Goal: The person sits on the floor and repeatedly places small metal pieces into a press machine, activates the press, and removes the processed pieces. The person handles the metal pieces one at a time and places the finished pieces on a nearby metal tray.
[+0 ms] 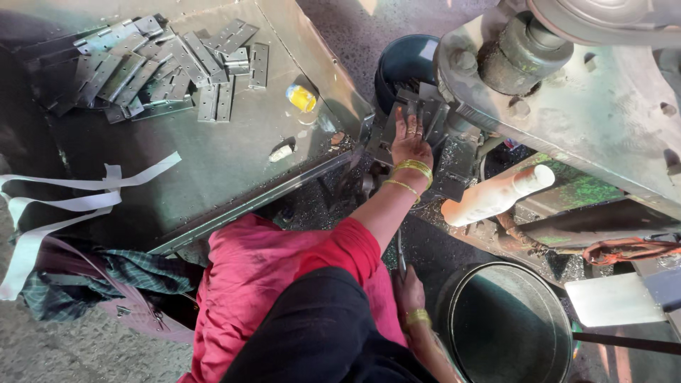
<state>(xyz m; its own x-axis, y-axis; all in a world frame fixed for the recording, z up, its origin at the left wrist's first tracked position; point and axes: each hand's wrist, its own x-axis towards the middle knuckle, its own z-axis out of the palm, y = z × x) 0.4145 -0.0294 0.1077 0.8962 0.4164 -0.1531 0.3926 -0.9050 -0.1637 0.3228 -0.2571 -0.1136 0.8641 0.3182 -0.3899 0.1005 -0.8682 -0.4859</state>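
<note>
Two hands at work: left hand (410, 144) lies flat, fingers (406, 122) spread open on a metal plate (425, 113) in the press (567, 99). Right hand (409, 292) hangs low by a drum (505, 326), grip unclear. Hinges (152, 67) heaped on the counter (234, 152).

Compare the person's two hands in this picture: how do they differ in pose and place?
The left hand reaches up, fingers spread flat on the metal press part; the right hand hangs low beside the round bin. The left hand is well lit, the right hand in shadow. Both wear gold bangles.
</note>
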